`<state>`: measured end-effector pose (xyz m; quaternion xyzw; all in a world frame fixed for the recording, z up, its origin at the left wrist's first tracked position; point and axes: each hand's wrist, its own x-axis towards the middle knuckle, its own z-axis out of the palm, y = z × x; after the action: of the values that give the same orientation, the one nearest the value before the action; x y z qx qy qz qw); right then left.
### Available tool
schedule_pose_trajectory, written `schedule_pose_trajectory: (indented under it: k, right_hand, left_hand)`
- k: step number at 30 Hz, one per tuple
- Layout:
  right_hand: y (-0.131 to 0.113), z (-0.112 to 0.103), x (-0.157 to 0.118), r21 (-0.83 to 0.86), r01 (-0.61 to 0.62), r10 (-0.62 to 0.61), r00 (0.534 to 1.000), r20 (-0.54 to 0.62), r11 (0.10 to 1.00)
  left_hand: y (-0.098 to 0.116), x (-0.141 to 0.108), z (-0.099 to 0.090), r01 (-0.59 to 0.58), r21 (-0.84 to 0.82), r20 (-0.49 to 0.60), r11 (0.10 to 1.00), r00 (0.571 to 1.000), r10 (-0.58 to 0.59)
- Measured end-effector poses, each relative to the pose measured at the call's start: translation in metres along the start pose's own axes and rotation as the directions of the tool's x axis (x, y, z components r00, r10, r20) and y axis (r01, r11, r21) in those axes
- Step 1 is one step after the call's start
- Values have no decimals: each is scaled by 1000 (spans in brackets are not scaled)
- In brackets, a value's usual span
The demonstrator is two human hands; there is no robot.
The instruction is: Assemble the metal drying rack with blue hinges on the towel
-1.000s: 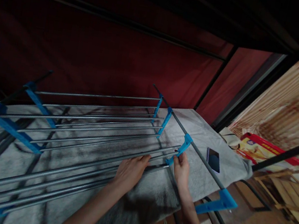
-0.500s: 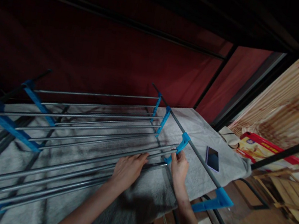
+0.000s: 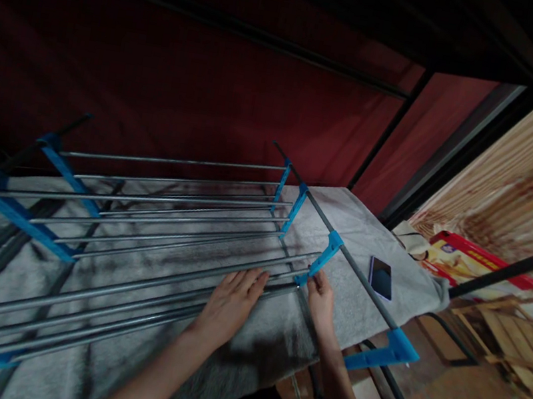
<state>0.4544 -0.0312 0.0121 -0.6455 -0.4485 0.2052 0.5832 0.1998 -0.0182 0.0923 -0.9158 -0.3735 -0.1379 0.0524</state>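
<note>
A rack of grey metal tubes [image 3: 131,289] and blue plastic brackets lies on a grey cloth. My left hand [image 3: 232,302] is curled over the front tubes close to their right ends, its fingertips partly hidden. At those ends my right hand [image 3: 321,303] has its thumb and fingers closed on a blue bracket [image 3: 325,256], which is clipped to a long side pole [image 3: 360,278]. The upper front tube reaches the bracket's edge; whether it sits in a hole I cannot tell. Another blue bracket [image 3: 389,352] sits lower on that pole.
A phone [image 3: 380,277] lies on the grey cloth [image 3: 341,204] right of the pole. Dark frame bars and a red curtain [image 3: 187,92] stand behind. To the right are a red and yellow box [image 3: 464,261] and wooden slatted furniture [image 3: 522,341] above a tiled floor.
My left hand has shifted slightly right along the tubes. My right hand has moved slightly down around the bracket's lower end, and the bracket now stands more in line with the tube ends.
</note>
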Motion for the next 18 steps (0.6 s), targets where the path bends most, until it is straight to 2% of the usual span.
schedule_pose_trajectory:
  k: [2,4,7,10,12,15,18]
  right_hand:
    - [6,-1,-4,46,-21,20,999,36,999]
    - [10,-2,-6,81,-46,40,996,77,996]
    - [11,-2,-5,74,-70,63,993,98,995]
    - [10,-1,-2,12,-84,83,994,75,996]
    - [10,0,-1,-23,-89,90,994,59,996]
    - [13,0,-1,-22,-71,72,996,57,997]
    - [18,0,0,17,-44,43,996,80,999]
  left_hand:
    - [5,-20,13,-125,37,-62,991,990,127]
    - [10,-38,30,-189,23,-41,982,981,190]
    - [19,-46,55,-85,-18,66,996,994,86]
    - [24,-26,70,74,-66,206,995,977,-59]
    - [25,-3,73,162,-129,337,978,935,-110]
    - [23,28,70,266,-218,499,939,857,-127]
    - [16,42,68,310,-256,557,915,821,-122]
